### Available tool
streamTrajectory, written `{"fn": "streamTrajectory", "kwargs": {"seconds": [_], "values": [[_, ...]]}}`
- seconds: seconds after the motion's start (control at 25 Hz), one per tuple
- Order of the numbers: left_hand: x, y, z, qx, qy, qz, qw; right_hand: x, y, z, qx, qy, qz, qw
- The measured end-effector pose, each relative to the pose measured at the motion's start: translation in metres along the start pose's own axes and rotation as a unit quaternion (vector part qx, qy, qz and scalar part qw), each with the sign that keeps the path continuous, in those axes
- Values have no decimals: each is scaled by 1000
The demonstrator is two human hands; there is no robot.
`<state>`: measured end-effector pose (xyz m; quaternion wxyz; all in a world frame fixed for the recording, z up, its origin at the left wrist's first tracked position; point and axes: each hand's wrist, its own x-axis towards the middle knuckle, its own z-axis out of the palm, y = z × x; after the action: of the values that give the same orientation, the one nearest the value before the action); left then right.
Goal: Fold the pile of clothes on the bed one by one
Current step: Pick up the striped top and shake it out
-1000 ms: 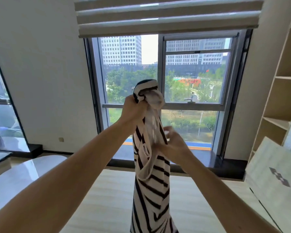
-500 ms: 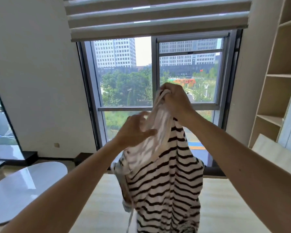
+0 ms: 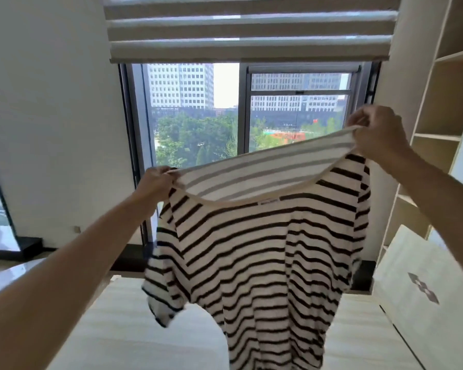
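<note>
A black-and-white striped T-shirt (image 3: 265,249) hangs spread out in the air in front of the window. My left hand (image 3: 155,184) pinches one end of its wide neckline at the left. My right hand (image 3: 377,132) grips the other end, higher up at the right. The neckline is stretched open between them, a small label showing inside it. The shirt's body and a short sleeve hang down over the pale bed (image 3: 123,329). The pile of clothes is out of sight.
A large window (image 3: 198,116) with a half-raised blind (image 3: 251,30) faces me. Open wooden shelves (image 3: 444,102) stand at the right, with a white paper bag (image 3: 425,289) below them. A glossy round table (image 3: 8,279) edge shows at the left.
My hands have moved apart, the right going up and right, the left going left. The bunched shirt has opened out and now hangs flat by its neckline.
</note>
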<state>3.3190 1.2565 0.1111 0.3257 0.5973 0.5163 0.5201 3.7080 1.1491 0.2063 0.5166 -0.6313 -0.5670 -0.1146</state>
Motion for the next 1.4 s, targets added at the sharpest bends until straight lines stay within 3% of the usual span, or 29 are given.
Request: {"fn": "streamTrajectory", "kwargs": {"seconds": [0.16,0.28,0.4,0.48,0.56,0.64,0.72,0.84,0.96,1.08,1.2,1.4], "values": [[1,44,7,41,-29,96,994,2,44,3,-34,-102,85,991],[-4,64,5,134,-90,196,967,-1,65,6,78,-165,212,960],[-3,66,-9,207,-187,273,921,-7,75,13,193,-149,269,932],[2,60,-17,282,-190,315,886,-9,77,10,262,-187,240,916],[7,54,-24,341,-132,358,859,-11,76,-2,287,-291,140,902],[13,46,-34,345,-65,370,860,-14,71,-13,183,-375,17,909],[17,32,-44,330,5,363,871,-20,66,-8,31,-367,-91,925],[5,6,-41,295,42,328,897,-38,58,9,-24,-269,-156,950],[-21,-10,-38,255,-18,351,901,-67,54,13,-26,-200,-131,971],[-55,-12,-62,306,-91,395,861,-103,48,-14,31,-207,-121,970],[-89,-6,-82,342,-99,436,826,-127,45,-41,114,-204,-103,967],[-77,-22,-72,297,-90,421,852,-117,56,-7,117,-202,-45,971]]}}
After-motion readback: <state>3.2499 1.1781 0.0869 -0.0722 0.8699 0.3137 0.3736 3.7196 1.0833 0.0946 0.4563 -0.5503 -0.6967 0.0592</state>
